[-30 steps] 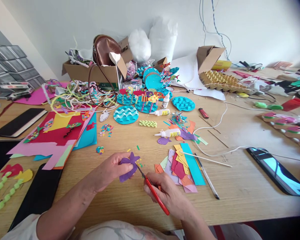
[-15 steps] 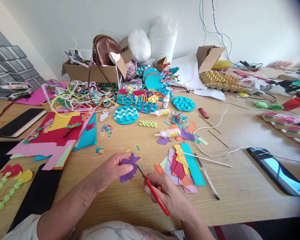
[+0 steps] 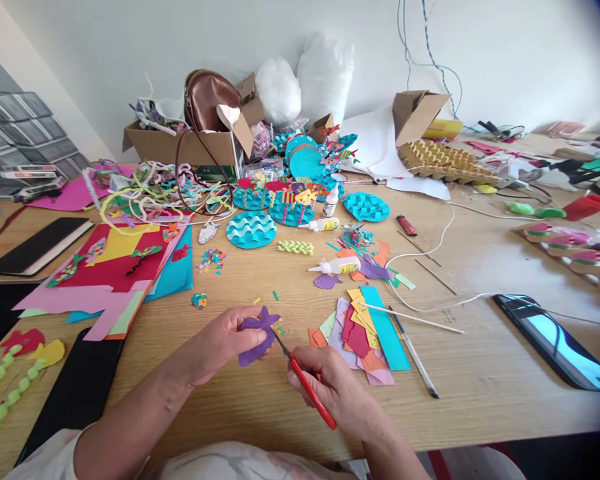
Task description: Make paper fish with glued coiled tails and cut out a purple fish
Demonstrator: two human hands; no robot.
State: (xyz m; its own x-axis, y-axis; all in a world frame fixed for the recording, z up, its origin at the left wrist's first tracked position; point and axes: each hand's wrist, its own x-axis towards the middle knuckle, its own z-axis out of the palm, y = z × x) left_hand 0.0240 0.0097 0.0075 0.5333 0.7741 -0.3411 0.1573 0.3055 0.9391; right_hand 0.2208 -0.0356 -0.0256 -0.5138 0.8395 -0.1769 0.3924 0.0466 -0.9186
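My left hand (image 3: 229, 339) pinches a purple paper fish (image 3: 251, 352), its forked tail pointing up and to the right. In my right hand (image 3: 325, 380) are scissors with red handles (image 3: 313, 392). Their blades reach the right edge of the purple paper near the tail; the tips are partly hidden there. Small yellow and green paper scraps lie just behind the blades. Beyond my hands, another purple paper fish (image 3: 327, 282) lies by a white glue bottle (image 3: 336, 267). Right of my right hand is a pile of coloured paper pieces (image 3: 353, 333) with a turquoise strip (image 3: 387, 330).
A pen (image 3: 414, 357), a wooden stick (image 3: 415, 317) and a phone (image 3: 555, 343) lie to the right, with a white cable looping past. Stacked coloured sheets (image 3: 115, 267) are at left. Turquoise paper discs (image 3: 251, 230), pipe cleaners (image 3: 155, 190) and a cardboard box (image 3: 180, 143) stand farther back.
The scissors' red handles have shifted very slightly, up and to the left. My left hand and the purple fish have stayed almost still.
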